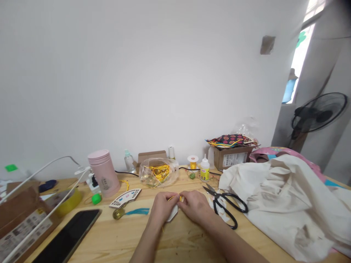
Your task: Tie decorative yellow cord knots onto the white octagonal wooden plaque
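Golden-yellow cord (pixel 174 198) is pinched above the desk (pixel 115 243) by the curled fingers (pixel 167 201) of the left hand (pixel 162 209) and right hand (pixel 194 206), with a white piece (pixel 172 214) beneath (a loosened pinch could let the thin cord slip); black-handled scissors (pixel 225 204) lie near.

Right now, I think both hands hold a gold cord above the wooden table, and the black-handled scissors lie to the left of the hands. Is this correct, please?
Not quite: the black-handled scissors lie to the right of the hands, not the left, as the head view shows. The rest stands: the left hand and right hand hold a gold cord above the wooden table.
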A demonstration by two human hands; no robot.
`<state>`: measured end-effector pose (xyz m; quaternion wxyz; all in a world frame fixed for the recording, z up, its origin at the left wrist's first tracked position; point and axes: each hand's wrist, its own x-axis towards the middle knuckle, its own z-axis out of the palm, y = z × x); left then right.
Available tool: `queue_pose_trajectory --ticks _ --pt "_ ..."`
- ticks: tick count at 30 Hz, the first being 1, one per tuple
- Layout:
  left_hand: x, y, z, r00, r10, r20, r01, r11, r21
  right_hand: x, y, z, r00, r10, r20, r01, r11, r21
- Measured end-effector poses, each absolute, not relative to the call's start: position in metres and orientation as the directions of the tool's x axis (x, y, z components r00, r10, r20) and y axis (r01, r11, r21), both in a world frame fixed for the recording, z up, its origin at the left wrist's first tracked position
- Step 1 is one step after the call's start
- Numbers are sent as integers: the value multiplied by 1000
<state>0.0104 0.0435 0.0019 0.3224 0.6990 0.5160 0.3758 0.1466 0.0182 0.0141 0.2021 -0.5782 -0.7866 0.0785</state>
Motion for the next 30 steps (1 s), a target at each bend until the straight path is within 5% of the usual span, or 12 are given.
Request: queue_pose_trajectory --ticks 11,23,30 --pt "17 37 11 178 947 266 508 -320 799 147 18 17 -180 952 248 918 253 -305" --pt "16 43 11 -11 967 255 402 -229 886 148 30 10 -179 942 282 599 332 -729" --pt "15 43 12 -47 964 261 334 -231 914 148 28 12 -153 938 311 585 339 -736"
